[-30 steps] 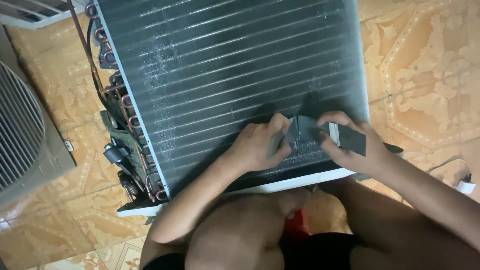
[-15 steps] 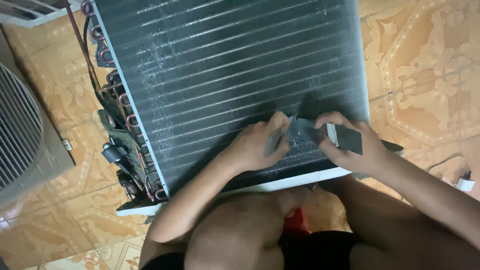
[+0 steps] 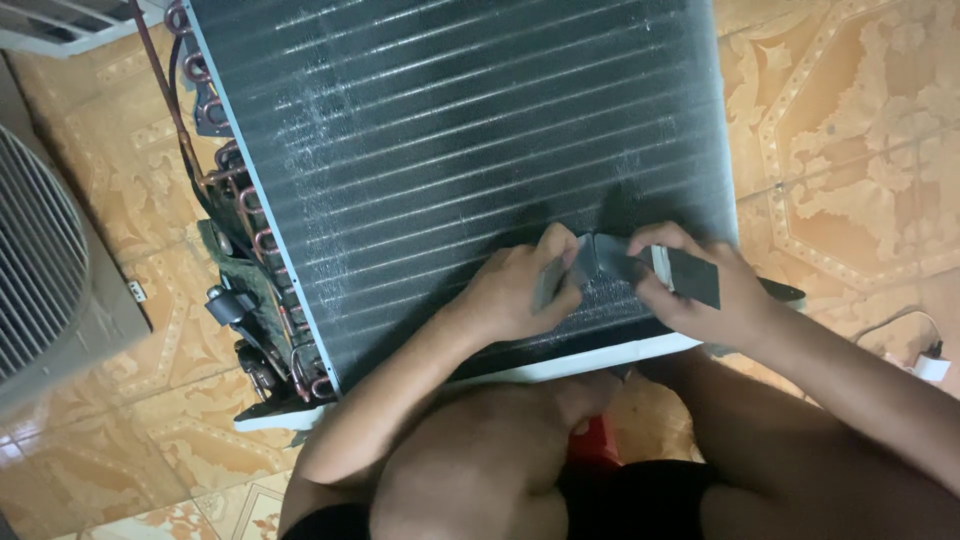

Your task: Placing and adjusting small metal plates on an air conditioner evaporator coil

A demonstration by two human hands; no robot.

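A large finned condenser coil (image 3: 430, 130) lies flat on the tiled floor in front of me, with copper tube bends (image 3: 225, 190) along its left side. My left hand (image 3: 520, 290) rests on the fins near the front edge, its fingers pressing a thin grey strip (image 3: 590, 258). My right hand (image 3: 690, 290) grips a dark flat tool (image 3: 690, 275) with a white end, laid on the same strip. The two hands sit close together over the coil's lower right part.
A grey fan grille housing (image 3: 50, 270) stands at the left. A white frame edge (image 3: 560, 365) runs under the coil's front. My knees (image 3: 470, 470) are just below it. A white cable and plug (image 3: 925, 360) lie on the orange patterned tiles at right.
Both hands have shifted slightly left along the fins, staying close together on the grey strip. The coil has not moved.
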